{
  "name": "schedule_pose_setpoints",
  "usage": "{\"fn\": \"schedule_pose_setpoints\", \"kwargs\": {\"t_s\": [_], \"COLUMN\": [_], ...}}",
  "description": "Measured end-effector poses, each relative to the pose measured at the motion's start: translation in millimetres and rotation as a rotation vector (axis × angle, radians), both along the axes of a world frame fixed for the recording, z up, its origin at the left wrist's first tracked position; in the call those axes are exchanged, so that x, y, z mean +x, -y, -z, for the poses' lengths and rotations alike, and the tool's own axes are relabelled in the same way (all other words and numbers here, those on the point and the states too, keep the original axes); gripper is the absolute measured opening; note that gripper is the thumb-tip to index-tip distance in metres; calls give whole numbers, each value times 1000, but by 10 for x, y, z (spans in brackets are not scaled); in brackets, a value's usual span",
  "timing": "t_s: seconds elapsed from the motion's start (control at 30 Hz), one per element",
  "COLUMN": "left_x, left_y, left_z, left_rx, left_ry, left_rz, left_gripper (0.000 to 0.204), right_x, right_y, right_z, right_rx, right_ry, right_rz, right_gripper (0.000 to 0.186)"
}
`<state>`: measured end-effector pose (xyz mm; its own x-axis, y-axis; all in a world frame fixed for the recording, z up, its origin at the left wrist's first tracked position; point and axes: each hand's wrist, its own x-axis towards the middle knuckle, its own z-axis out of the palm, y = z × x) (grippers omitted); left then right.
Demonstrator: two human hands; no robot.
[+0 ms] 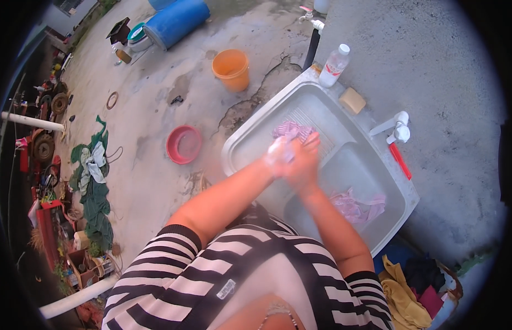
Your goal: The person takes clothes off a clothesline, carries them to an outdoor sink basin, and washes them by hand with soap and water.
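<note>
Over the ribbed washboard (pixel 316 127) of a grey laundry sink (pixel 352 165), both my hands are closed on a wet pink-and-white striped cloth (pixel 292 130). White suds cover my left hand (pixel 278 157), which presses against my right hand (pixel 302 165). The cloth bunches out past the fingers toward the sink's far side; the part inside the hands is hidden. In the basin below my right forearm lies another pink striped cloth (pixel 358 208), crumpled and apart from both hands.
On the sink's rim stand a clear bottle (pixel 334 67), a tan soap bar (pixel 352 101), a white tap (pixel 396 127) and a red-handled item (pixel 399 162). An orange bucket (pixel 232 70) and red basin (pixel 184 144) sit on the concrete left. Clothes (pixel 402 291) lie piled at lower right.
</note>
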<state>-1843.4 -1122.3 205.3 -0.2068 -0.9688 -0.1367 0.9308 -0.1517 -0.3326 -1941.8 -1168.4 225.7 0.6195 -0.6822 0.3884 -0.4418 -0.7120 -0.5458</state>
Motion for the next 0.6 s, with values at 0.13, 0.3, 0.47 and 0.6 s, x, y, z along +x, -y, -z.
{"fn": "schedule_pose_setpoints", "kwargs": {"t_s": [0.13, 0.3, 0.47, 0.6], "left_x": [-117, -235, -103, -449], "left_y": [-15, 39, -158, -41], "left_z": [-20, -68, 337, -307], "left_rx": [1, 127, -245, 206], "left_ry": [191, 530, 1385, 776], "left_rz": [29, 5, -9, 69], "left_gripper": [35, 41, 42, 45], "right_x": [-68, -130, -191, -329], "right_y": [184, 374, 319, 457], "right_z": [-110, 223, 277, 194], "right_rx": [8, 152, 197, 494], "right_ry": [-159, -205, -203, -160], "right_rz": [-10, 168, 233, 370], "right_gripper": [14, 22, 25, 30]}}
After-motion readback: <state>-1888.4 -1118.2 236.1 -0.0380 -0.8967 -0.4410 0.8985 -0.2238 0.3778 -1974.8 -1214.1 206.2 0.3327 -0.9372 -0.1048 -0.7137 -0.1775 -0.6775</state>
